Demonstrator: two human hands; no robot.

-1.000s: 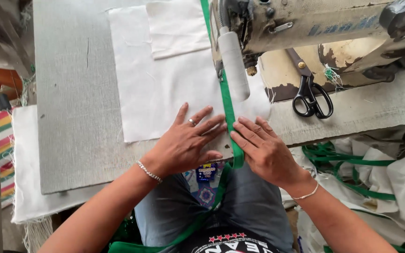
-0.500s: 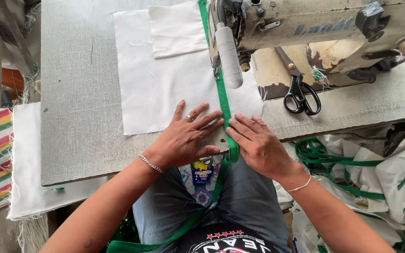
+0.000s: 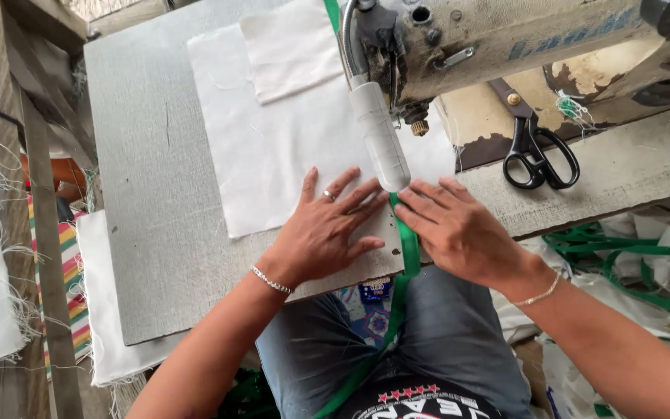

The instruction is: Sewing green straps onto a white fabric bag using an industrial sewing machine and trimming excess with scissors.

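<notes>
left hand (image 3: pixel 326 233) fingers spread flat on white woven cloth panel (image 3: pixel 273 147) | right hand (image 3: pixel 459 229) fingers together, pressing narrow green fabric tape (image 3: pixel 408 244) | tape between both hands' fingertips, at table edge

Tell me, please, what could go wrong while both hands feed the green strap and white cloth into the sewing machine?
The fingertips of the left hand and right hand lie close to the sewing machine head, so a slip might bring them under the needle. The green strap runs narrowly along the edge of the white cloth and could drift off it. The loose strap trailing over the lap may snag.
</notes>
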